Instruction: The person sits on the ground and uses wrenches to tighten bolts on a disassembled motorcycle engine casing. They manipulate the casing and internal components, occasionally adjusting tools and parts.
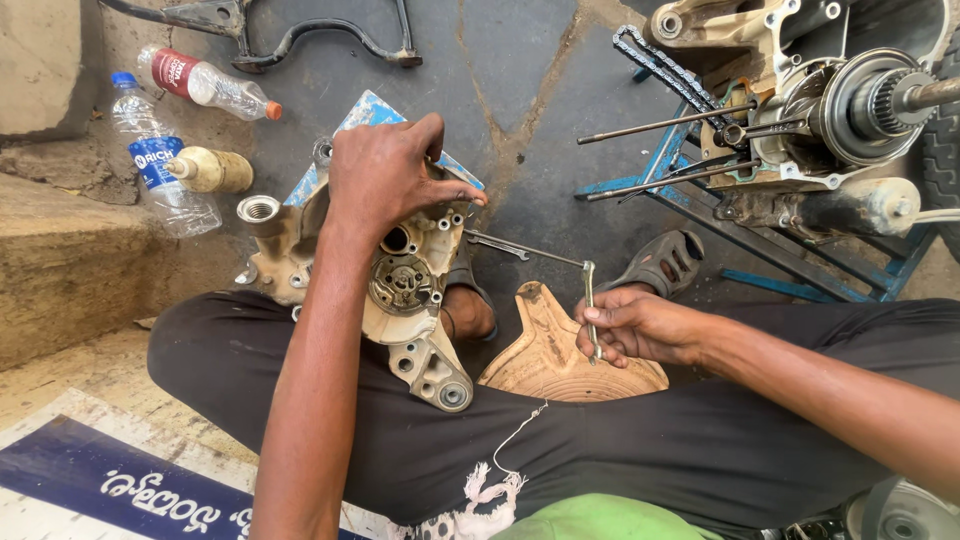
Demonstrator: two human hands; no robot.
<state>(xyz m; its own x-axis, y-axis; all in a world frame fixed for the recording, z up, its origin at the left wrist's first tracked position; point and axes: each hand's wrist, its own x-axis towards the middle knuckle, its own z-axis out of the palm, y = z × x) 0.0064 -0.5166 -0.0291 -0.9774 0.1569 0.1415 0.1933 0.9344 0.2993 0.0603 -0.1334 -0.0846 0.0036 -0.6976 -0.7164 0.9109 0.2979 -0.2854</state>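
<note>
Left hand [385,175] clamps its fingers over the engine casing [405,285] while right hand [630,325], fist closed, grips the T-wrench [590,300]; brace the casing firmly, keeping the wrench square.

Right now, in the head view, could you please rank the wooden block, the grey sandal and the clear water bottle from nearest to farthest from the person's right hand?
From the right hand, which grips a thin metal tool:
1. Wooden block: just beside the hand, toward the left, between the legs.
2. Grey sandal: a little above the hand, on the stone floor.
3. Clear water bottle: far left, by the step, beyond the engine casing.
</note>
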